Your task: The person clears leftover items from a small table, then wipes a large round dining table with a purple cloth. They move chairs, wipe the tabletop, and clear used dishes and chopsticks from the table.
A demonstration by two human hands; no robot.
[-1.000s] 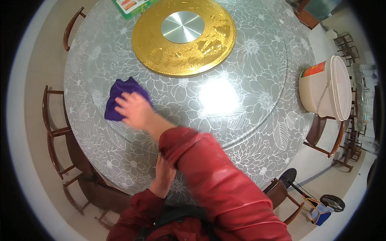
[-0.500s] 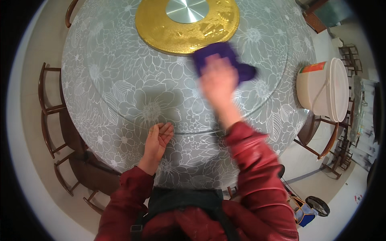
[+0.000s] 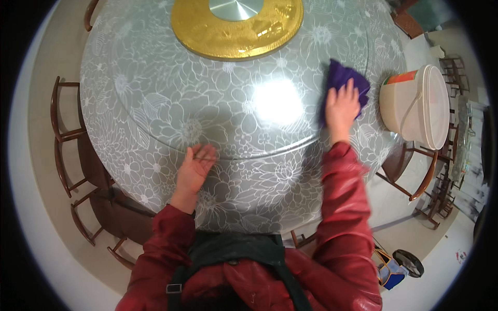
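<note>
My dark apron and red sleeves come up from below, cut off by the lower edge. My left hand is empty, palm partly turned up, fingers loosely spread and slightly bent, near the close rim of the round clear top. Whether its side touches the patterned table I cannot tell.

Farther out to the right, my right hand lies on the purple cloth, fingers stretched out and a little apart, not curled around it. My palm and fingers hide the middle of the cloth; its folds show past my fingertips and to their right, near the right side of the clear top. A dark patch left of my wrist is too blurred for me to say whether it is cloth or shadow.

Brown chairs stand along the left, their seats partly hidden by the table. Low on the right, a blue bag-like thing is hard to make out. Just right of the cloth, apart from it, is a pale bucket; what holds it up I cannot see. Beyond my hands, the gold disc and its silver centre are cut off by the upper edge.
</note>
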